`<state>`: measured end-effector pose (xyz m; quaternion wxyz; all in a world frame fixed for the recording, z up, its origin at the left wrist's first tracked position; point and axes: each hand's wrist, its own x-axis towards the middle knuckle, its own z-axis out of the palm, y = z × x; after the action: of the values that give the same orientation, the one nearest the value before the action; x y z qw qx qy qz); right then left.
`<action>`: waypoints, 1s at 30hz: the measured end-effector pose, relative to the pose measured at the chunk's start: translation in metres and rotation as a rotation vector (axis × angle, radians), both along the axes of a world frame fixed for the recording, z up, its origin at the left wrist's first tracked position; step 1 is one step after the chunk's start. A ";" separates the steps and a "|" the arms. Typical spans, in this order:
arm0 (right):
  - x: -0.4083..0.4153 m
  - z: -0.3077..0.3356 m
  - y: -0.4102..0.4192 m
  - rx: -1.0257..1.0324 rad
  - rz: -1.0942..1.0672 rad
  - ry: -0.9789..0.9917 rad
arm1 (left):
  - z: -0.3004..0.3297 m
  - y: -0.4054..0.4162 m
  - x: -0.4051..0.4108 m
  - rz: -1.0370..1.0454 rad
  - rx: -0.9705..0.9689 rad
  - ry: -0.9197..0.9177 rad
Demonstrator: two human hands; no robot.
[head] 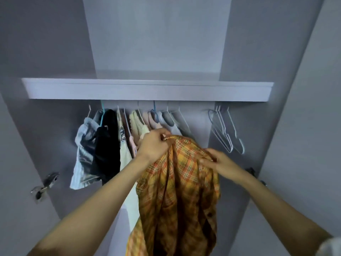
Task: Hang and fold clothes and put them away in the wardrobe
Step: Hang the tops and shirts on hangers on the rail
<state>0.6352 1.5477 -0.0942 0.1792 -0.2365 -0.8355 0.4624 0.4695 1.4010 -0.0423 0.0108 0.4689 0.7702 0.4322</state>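
Open wardrobe (258,126) holds hung clothes (110,137), empty hangers (227,130).

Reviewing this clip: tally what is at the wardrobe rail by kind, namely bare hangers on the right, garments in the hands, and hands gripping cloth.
Bare hangers, grouped at the right end of the rail: 3
Plaid shirt, held up in front of the rail: 1
Hands gripping the shirt, left hand and right hand: 2
Total: 6
The hung clothes on the left overlap too much to count.
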 end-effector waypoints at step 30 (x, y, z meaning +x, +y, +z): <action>-0.037 -0.028 0.184 0.887 -0.604 -0.582 | -0.032 0.066 0.011 0.137 -0.027 0.235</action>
<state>0.5981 1.7319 -0.1225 0.1482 -0.4827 -0.8590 -0.0844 0.4802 1.4671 -0.0743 -0.1026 0.4622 0.8021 0.3638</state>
